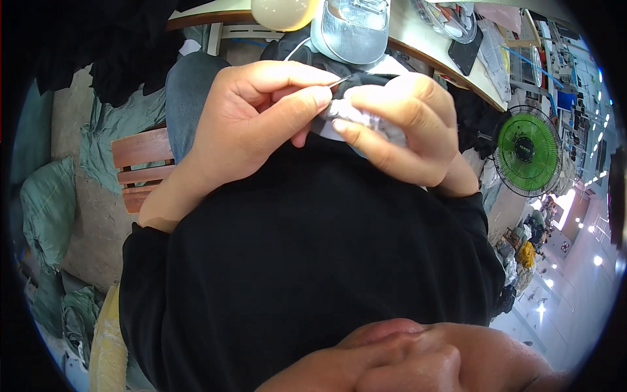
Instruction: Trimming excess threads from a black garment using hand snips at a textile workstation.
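Observation:
In front of my chest, my left hand (261, 114) is closed, thumb and forefinger pinching a thin, pointed, metal-looking piece (340, 81); its exact kind is too small to tell. Close beside it, my right hand (418, 124) curls its fingers round a glossy white-and-grey piece (366, 119), partly hidden and washed out by glare. Dark fabric (362, 77) lies just beyond the fingertips. Past the hands stands a rounded, shiny metal machine part (351, 32). A thin white cord (298, 48) runs between that part and my left hand.
A pale worktop (418, 32) carries a clear tray of small tools (450, 19) and a dark phone-like slab (464, 55). A green fan (528, 150) stands at the right. On the left are a wooden slatted seat (142, 150), green cloth (117, 140) and a stuffed sack (49, 206).

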`<state>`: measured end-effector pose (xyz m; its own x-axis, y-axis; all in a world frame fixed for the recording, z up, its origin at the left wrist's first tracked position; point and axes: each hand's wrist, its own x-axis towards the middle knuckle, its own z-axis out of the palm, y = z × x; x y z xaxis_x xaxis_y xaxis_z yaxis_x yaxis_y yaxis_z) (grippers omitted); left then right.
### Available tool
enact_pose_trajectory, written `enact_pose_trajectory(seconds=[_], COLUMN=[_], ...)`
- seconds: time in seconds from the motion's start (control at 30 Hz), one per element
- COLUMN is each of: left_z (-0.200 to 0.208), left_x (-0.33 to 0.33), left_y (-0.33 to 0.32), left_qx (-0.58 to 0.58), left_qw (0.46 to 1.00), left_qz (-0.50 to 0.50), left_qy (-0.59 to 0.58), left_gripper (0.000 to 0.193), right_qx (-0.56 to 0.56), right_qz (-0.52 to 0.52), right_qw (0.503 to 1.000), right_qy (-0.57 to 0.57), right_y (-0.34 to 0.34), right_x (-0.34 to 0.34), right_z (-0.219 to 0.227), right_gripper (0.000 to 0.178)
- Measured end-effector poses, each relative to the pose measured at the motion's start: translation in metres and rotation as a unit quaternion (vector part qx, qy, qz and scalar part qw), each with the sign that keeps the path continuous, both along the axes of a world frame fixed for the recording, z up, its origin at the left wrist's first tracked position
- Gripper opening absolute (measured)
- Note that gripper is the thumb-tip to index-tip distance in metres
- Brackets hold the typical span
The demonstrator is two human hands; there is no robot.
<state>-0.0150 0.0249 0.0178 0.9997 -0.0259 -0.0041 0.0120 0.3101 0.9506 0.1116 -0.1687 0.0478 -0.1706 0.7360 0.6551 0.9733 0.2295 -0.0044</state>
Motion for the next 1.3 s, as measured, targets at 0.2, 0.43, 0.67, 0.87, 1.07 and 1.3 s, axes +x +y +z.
enact_pose_trajectory(seconds=[0.2, 0.43, 0.67, 0.87, 1.07, 1.3], left_z=[0.007, 0.005, 0.011, 0.012, 0.010, 0.011], left_x=[0.002, 0.001, 0.000, -0.001, -0.001, -0.002], left_y=[0.005, 0.008, 0.013, 0.012, 0.012, 0.014], left_qx=[-0.023, 0.003, 0.050, 0.009, 0.009, -0.007], left_qw=[1.000, 0.999, 0.996, 0.998, 0.998, 0.997], left_qz=[-0.008, -0.053, -0.078, -0.068, -0.069, -0.072], left_qy=[0.012, -0.010, -0.013, -0.004, -0.008, -0.005], left_gripper=[0.030, 0.040, 0.043, 0.034, 0.034, 0.035], right_qx=[0.060, -0.018, 0.015, 0.023, 0.023, -0.015], right_qz=[0.023, -0.050, -0.025, -0.004, -0.003, -0.011], right_qw=[0.997, 0.997, 0.999, 1.000, 1.000, 1.000], right_qy=[0.032, 0.051, 0.021, -0.001, 0.002, 0.017], right_y=[0.010, -0.009, -0.003, -0.003, -0.005, -0.011], right_x=[0.005, 0.001, 0.006, 0.009, 0.008, 0.007], right_z=[0.001, 0.002, 0.006, 0.006, 0.004, 0.001], right_gripper=[0.019, 0.035, 0.020, 0.018, 0.016, 0.029])
